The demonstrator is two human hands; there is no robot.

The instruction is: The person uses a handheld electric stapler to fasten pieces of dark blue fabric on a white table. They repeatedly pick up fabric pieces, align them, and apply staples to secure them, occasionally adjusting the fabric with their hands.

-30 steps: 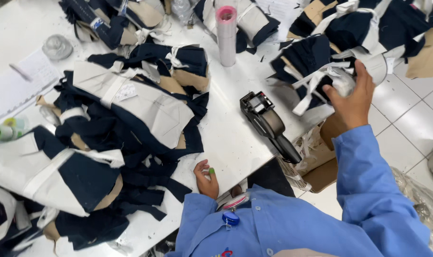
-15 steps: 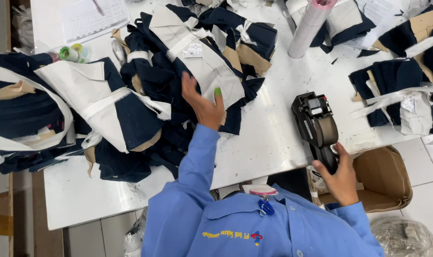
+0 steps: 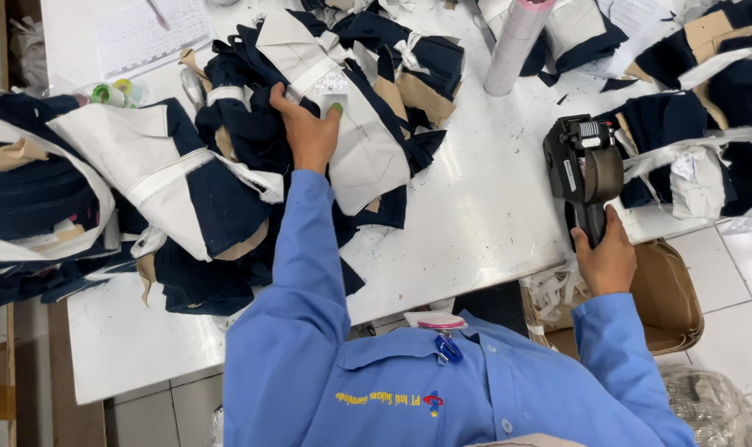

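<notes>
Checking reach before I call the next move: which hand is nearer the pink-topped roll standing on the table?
Left. The left hand rests on a tied fabric bundle to the left of the roll. The right hand grips the black labelling gun at the table's near edge, farther off.

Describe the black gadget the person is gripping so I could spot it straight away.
Start at the white table and go to its right edge, near the tied navy fabric bundles. There the right hand holds a labelling gun by its handle. It is the only hard black tool among soft cloth.
</notes>
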